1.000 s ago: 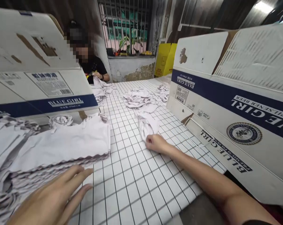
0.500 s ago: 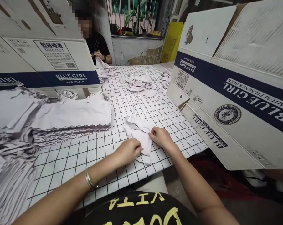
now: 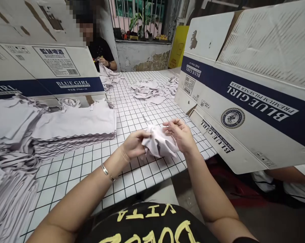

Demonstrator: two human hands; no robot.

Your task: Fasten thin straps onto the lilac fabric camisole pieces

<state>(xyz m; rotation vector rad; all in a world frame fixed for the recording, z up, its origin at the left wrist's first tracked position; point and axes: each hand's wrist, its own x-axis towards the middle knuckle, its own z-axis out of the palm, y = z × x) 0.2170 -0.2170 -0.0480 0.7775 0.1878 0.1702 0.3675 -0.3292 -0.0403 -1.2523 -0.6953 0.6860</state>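
A pale pinkish-white cloth piece [image 3: 160, 140] is bunched just above the checked tabletop in front of me. My left hand [image 3: 136, 141] pinches its left edge between thumb and fingers. On the cloth's right side, my right hand [image 3: 180, 133] has its fingers stretched out and slightly apart, close to the fabric; whether they touch it is hard to tell. A thin strip of the cloth sticks out towards the far side.
Stacked cloth pieces [image 3: 74, 123] and folded bundles [image 3: 13, 199] lie at left before a carton [image 3: 71, 84]. Another carton [image 3: 233, 94] leans over the right edge. A loose cloth pile [image 3: 146, 89] lies farther back. Across the table [image 3: 127, 118], a person [image 3: 104, 50] handles cloth.
The cloth was spread flat on the table and now is lifted and bunched. My left hand has moved up and turned; my right hand has risen and its fingers have opened.
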